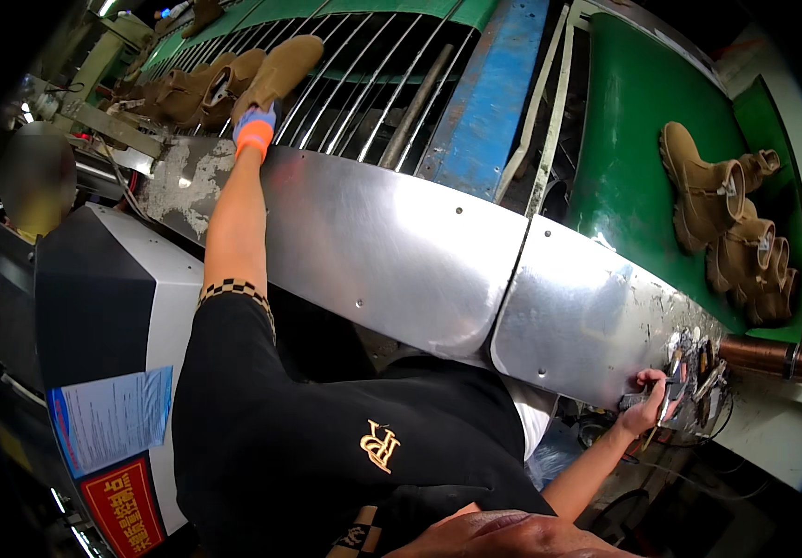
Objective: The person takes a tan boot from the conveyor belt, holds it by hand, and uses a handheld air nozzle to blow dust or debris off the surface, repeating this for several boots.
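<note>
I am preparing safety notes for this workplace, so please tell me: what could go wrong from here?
The left hand grips a brown boot at the metal rods; a slip might push it into the gaps between them.

The right hand is close to cluttered small tools, so it could get poked.

The boots on the green belt crowd together and might scuff.

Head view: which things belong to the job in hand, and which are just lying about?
Apparently in the job:
brown boot, held by the left hand
boots beside it on metal rods
more boots on the green belt
slim tools by the right hand

Apparently just about:
blue-edged sheet
red sign
clear plastic
</note>
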Demonstrator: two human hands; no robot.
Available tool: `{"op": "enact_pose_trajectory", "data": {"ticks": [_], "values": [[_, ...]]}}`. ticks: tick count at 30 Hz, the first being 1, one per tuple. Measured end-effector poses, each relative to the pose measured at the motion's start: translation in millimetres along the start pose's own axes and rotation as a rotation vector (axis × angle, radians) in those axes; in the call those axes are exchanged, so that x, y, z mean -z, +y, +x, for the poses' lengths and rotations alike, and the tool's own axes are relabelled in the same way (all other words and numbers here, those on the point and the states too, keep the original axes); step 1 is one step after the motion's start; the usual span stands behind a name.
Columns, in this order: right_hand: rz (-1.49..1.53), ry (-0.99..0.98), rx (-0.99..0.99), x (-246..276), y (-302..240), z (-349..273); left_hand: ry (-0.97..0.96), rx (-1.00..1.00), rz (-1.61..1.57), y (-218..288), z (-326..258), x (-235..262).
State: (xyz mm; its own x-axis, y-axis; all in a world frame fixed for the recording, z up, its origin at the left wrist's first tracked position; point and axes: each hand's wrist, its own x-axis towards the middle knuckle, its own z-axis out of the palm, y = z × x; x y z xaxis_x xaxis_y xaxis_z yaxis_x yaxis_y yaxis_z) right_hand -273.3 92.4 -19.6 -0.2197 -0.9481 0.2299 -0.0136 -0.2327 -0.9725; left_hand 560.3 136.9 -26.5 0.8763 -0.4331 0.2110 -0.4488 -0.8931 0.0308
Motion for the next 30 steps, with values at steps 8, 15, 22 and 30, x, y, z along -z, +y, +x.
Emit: {"op": "enact_pose_trajectory", "data": {"ticks": [8, 15, 22, 30], "values": [[-0.042, 0.009, 0.060, 3, -9, -3, 0.076, -0.936, -0.353, -28, -218, 70], [0.000, -0.036, 0.100, 10, 1, -6, -0.685, -0.750, 0.109, 4, -350, 201], [0.093, -0.041, 0.026, 13, -8, -9, 0.177, -1.215, -0.214, 135, -313, 212], [0.136, -0.055, 0.014, 16, -7, -9, 0.106, -1.342, -0.078, 176, -291, 168]]}}
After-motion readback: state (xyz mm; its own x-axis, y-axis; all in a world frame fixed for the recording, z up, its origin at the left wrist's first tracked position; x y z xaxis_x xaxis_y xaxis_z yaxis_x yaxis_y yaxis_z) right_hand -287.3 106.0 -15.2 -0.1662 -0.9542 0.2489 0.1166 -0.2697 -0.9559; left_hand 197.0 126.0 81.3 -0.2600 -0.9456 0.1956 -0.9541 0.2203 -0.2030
